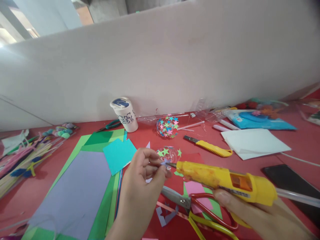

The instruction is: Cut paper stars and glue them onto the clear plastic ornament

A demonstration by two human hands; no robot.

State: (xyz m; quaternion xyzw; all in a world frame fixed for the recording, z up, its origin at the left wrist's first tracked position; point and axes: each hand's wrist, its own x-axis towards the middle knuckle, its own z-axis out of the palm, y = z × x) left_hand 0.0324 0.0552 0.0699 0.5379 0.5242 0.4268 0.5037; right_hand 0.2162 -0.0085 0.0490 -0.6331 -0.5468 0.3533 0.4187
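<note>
My left hand [147, 176] pinches a small purple paper star [165, 162] between thumb and fingers. In my right hand [250, 210] is a yellow hot glue gun [212, 176], its metal nozzle at the star; whether it touches I cannot tell. A clear glue stick [297, 196] sticks out of the gun's back. Just behind the star sits a clear ball with green stars [168, 152], partly hidden. Farther back stands another ball covered in colourful stars [168, 126]. Scissors [185, 201] with red and yellow handles lie open below the gun, over purple paper scraps [166, 215].
Paper sheets, the top one purple [72, 190], and a turquoise piece [118, 155] lie at left. A white cup [125, 115] stands by the wall. Right are a yellow cutter [212, 148], white paper [255, 143], a blue pack [262, 120] and a dark phone-like slab [292, 183]. Pipe cleaners [22, 163] lie far left.
</note>
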